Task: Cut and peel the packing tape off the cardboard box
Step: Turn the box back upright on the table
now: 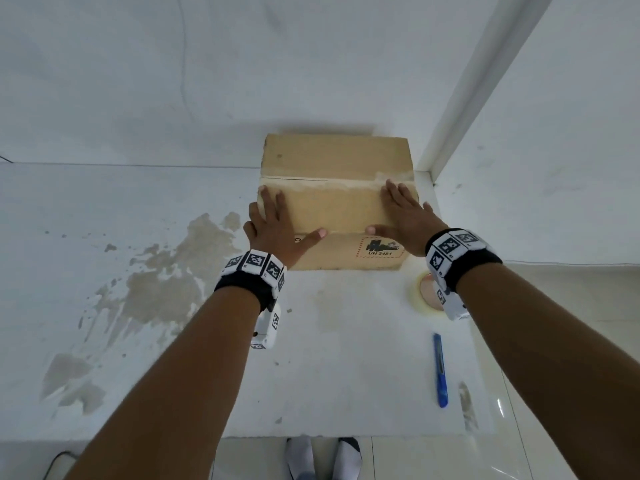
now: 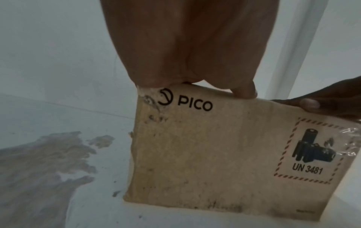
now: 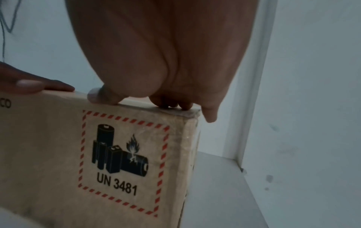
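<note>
- The left hand (image 1: 273,223) and right hand (image 1: 403,213) lie flat with straight fingers on the brown cardboard box (image 1: 332,202).
- The tape (image 1: 377,180) by the right fingertips looks torn and blurry.

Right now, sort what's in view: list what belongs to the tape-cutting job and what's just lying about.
For the job:
- cardboard box, under both flat hands: left hand, right hand
- tape along the top seam
- blue knife, untouched

Lying about:
- tape roll beside the box
- stain on the white surface
</note>
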The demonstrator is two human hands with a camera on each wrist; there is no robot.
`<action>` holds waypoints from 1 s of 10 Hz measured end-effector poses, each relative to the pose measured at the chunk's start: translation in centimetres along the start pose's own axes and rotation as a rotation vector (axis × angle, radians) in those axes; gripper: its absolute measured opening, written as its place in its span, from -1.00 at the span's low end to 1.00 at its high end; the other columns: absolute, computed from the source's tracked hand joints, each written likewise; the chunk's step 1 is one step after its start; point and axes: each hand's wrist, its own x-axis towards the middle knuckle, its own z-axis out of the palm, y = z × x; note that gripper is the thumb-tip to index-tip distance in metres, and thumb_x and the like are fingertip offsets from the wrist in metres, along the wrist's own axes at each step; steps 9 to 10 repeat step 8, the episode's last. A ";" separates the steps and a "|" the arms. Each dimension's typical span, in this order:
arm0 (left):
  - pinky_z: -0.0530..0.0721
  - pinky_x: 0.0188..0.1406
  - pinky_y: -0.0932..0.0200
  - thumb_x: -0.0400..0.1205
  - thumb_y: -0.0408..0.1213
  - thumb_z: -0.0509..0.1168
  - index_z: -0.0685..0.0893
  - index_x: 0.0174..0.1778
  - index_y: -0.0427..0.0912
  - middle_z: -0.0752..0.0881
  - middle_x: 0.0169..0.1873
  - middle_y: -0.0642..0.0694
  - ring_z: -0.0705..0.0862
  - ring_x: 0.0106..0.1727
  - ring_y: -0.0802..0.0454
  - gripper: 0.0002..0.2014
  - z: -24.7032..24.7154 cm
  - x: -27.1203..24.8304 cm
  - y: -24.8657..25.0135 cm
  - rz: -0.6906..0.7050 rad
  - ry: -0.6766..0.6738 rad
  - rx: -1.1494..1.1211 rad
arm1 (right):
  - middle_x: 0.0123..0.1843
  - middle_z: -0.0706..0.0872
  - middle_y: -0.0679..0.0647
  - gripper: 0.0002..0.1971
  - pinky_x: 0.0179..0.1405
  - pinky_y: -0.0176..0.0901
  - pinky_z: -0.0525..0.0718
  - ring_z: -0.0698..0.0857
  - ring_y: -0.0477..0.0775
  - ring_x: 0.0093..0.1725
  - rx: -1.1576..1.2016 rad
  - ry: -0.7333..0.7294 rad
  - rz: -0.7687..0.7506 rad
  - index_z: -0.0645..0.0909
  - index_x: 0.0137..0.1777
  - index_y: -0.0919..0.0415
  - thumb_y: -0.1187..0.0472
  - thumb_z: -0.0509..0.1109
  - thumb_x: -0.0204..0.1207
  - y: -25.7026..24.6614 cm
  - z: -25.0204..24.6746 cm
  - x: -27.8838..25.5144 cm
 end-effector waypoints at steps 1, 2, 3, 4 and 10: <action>-0.02 0.77 -0.35 0.60 0.53 0.12 -0.29 0.86 -0.17 -0.40 0.83 -0.25 -0.19 0.85 -0.43 0.18 -0.4 0.9 0.3 -0.009 -0.013 -0.013 | 0.80 -0.34 0.06 0.01 0.71 0.42 0.00 -0.30 0.09 0.77 0.028 -0.012 -0.022 -0.29 0.76 0.24 -0.34 0.18 0.62 0.2 -0.3 1.1; -0.01 0.76 -0.34 0.59 0.53 0.14 -0.28 0.87 -0.16 -0.39 0.84 -0.23 -0.18 0.85 -0.41 0.19 -0.7 1.6 0.2 -0.015 -0.015 -0.017 | 0.79 -0.36 0.05 0.02 0.72 0.39 -0.06 -0.34 0.09 0.77 0.041 -0.011 -0.033 -0.32 0.75 0.23 -0.38 0.14 0.61 0.4 0.3 1.6; 0.00 0.76 -0.34 0.58 0.52 0.16 -0.25 0.87 -0.16 -0.38 0.84 -0.23 -0.16 0.85 -0.41 0.19 -0.8 1.8 0.2 -0.017 -0.005 -0.023 | 0.79 -0.39 0.08 0.10 0.72 0.38 -0.07 -0.36 0.10 0.76 0.012 -0.032 -0.062 -0.35 0.75 0.25 -0.43 0.15 0.55 0.7 0.1 1.8; 0.02 0.75 -0.33 0.58 0.52 0.17 -0.23 0.88 -0.16 -0.37 0.85 -0.23 -0.15 0.85 -0.40 0.19 -0.9 2.2 0.3 -0.012 -0.003 -0.024 | 0.79 -0.38 0.10 0.08 0.72 0.39 -0.04 -0.35 0.12 0.76 0.003 -0.014 -0.070 -0.35 0.75 0.26 -0.39 0.17 0.57 0.7 0.0 2.0; -0.16 0.81 -0.37 0.62 0.48 0.16 -0.35 0.85 -0.09 -0.48 0.82 -0.20 -0.39 0.85 -0.29 0.16 -2.2 0.4 -0.2 0.036 -0.050 -0.048 | 0.79 -0.36 -0.03 0.07 0.70 0.45 -0.10 -0.30 0.05 0.77 0.052 0.076 -0.051 -0.32 0.77 0.14 -0.40 0.21 0.56 0.0 0.0 0.8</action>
